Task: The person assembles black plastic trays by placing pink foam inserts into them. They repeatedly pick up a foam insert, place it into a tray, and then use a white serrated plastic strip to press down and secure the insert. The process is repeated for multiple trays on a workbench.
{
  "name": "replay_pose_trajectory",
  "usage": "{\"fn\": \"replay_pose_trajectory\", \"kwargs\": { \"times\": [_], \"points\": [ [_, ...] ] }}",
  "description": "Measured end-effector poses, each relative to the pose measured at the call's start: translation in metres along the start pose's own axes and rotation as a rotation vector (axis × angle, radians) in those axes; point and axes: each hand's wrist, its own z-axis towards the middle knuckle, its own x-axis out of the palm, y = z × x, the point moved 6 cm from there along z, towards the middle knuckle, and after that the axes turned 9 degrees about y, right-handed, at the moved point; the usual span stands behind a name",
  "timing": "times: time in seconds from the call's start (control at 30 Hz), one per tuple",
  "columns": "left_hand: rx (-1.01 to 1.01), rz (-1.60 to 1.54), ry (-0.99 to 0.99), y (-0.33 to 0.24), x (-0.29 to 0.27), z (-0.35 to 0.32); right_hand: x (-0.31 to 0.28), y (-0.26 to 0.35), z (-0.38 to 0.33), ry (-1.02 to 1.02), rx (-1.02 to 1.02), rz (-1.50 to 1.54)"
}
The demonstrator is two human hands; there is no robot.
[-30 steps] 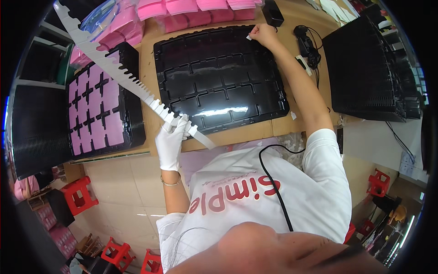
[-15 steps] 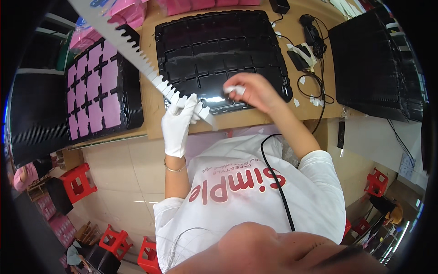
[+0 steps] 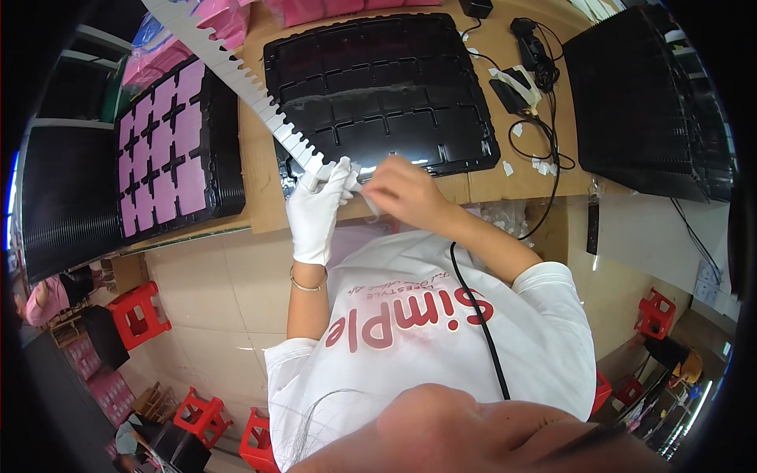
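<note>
A long white strip point(image 3: 260, 98) with a row of notches along one edge slants from the upper left down to my hands. My left hand point(image 3: 314, 217), in a white glove, is closed round its lower end. My bare right hand point(image 3: 410, 197) is at the same end, its fingers pinched together against the strip's tip and slightly blurred. A short white tail hangs below those fingertips. Just beyond both hands lies a large black plastic tray point(image 3: 378, 87) with moulded cross-shaped ridges, flat on the cardboard-covered table.
Stacked black trays point(image 3: 177, 146) with pink pieces on top stand at left. Another tall stack of black trays point(image 3: 643, 102) is at right. Black cables point(image 3: 544, 79) and white scraps point(image 3: 544, 167) lie beside the tray. Pink bundles point(image 3: 315, 9) are at the back. Red stools point(image 3: 140, 315) stand behind me.
My right hand, which held a small white piece over the tray, has come left and nearer to the strip's end. My left hand still grips the strip, which has shifted slightly.
</note>
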Motion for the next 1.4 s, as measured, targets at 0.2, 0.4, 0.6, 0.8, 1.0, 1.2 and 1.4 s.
{"fn": "replay_pose_trajectory", "kwargs": {
  "times": [0.2,0.4,0.6,0.8,1.0,1.2,1.4],
  "points": [
    [0.012,0.109,-0.041,0.003,-0.006,0.006,-0.071,-0.013,-0.019,0.130,0.317,0.034],
    [0.004,0.143,0.030,0.003,-0.003,0.008,-0.148,-0.091,-0.041,0.067,0.687,-0.443],
    [-0.014,0.150,0.055,0.012,-0.006,0.011,-0.147,-0.092,-0.040,-0.018,0.678,-0.463],
    [0.045,0.152,0.019,0.014,-0.009,0.012,-0.134,-0.075,-0.043,0.136,0.550,-0.304],
    [0.051,0.071,0.032,0.012,-0.020,0.001,-0.105,-0.055,-0.043,-0.027,0.432,0.961],
    [0.021,0.067,-0.034,0.011,-0.040,-0.019,-0.024,-0.060,0.017,0.234,0.436,0.317],
    [0.018,0.034,-0.086,0.020,-0.054,-0.023,0.018,-0.045,0.054,0.365,0.212,-0.246]
  ]
}}
